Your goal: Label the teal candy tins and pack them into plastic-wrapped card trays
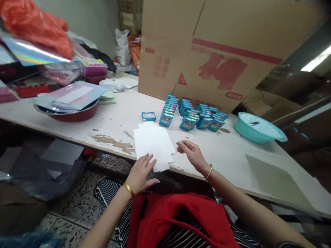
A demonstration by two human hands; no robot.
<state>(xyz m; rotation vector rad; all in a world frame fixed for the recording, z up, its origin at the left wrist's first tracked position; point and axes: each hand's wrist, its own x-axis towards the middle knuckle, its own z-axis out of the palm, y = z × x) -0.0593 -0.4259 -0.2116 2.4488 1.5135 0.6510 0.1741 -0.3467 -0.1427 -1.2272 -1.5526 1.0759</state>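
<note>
A small stack of white flat card sheets point(152, 141), cut with notched edges, lies at the table's front edge. My left hand point(141, 174) is open, its spread fingertips resting on the stack's near left part. Just right of the stack, my right hand point(190, 153) hovers over the table with its fingers curled together; nothing shows sticking out of them. Past the sheets' far edge lies a single small blue box point(148, 116). Rows of similar shiny blue boxes point(168, 112) stand close together beyond my right hand.
A large brown carton point(165, 48) walls off the back of the table point(121, 113). On the right stands a turquoise basin point(254, 132) with pale contents. A dark red bowl point(80, 116) carrying printed sheets point(74, 94) stands at left, near piled plastic bags point(38, 27).
</note>
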